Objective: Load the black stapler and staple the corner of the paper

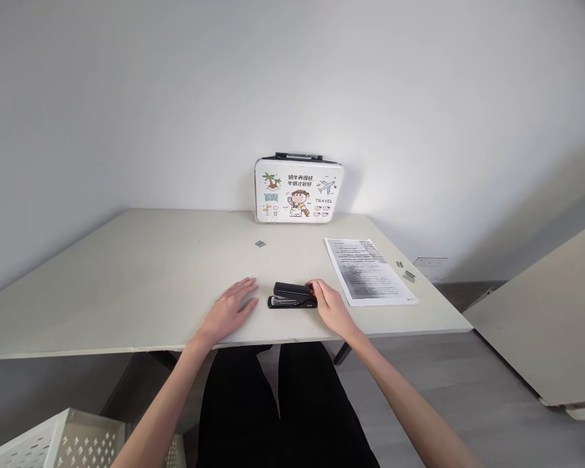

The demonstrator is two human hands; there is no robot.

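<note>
A black stapler (292, 296) lies on the table near its front edge, with its front end pointing left. My right hand (327, 304) is closed around the stapler's rear end, where a bit of red shows by the fingers. Flat on the tabletop to the left of the stapler rests my left hand (231, 309), fingers stretched out and holding nothing. Beyond the hands lies a small group of staple strips (260, 244). To the right of my right hand is a printed sheet of paper (370, 276).
A white case with cartoon prints (299, 192) stands upright at the table's (127, 286) back edge, by the wall. More staple strips (409, 275) lie near the right edge. Below left is a white perforated basket (88, 442); a pale panel (546, 318) stands at the right.
</note>
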